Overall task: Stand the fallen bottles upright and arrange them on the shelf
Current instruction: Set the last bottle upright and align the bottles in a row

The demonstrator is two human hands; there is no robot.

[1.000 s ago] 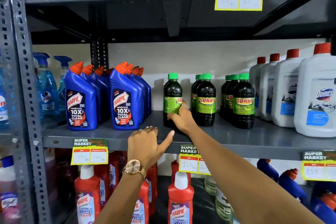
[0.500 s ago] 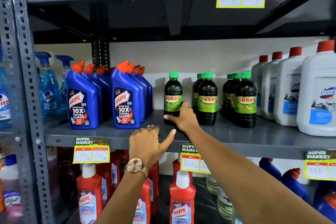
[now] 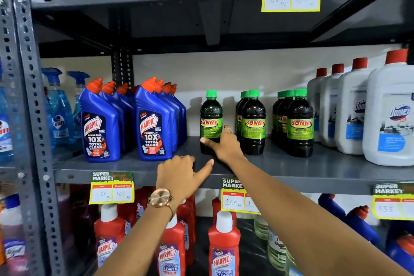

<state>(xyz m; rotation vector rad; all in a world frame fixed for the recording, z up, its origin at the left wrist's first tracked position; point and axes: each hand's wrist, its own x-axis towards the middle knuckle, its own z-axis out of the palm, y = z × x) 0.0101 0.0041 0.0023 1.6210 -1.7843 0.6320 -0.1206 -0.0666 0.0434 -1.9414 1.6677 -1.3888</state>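
step: align lone Sunny bottle (image 3: 211, 122), upright on shelf (image 3: 324, 167), 9 o'clock of its group | right hand (image 3: 226, 144) wrapped on its base | left hand (image 3: 179, 175) loose, empty, on shelf lip | I'd slide low, label front, avoid tipping

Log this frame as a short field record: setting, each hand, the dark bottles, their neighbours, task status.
setting: grey metal shelf in a shop
right hand: on the lower part of the lone Sunny bottle, thumb across its front
left hand: at the shelf edge, holding nothing
Sunny bottles: all upright, the lone one plus two rows
neighbours: blue Harpic bottles left, white Domex jugs right
task status: no fallen bottle visible
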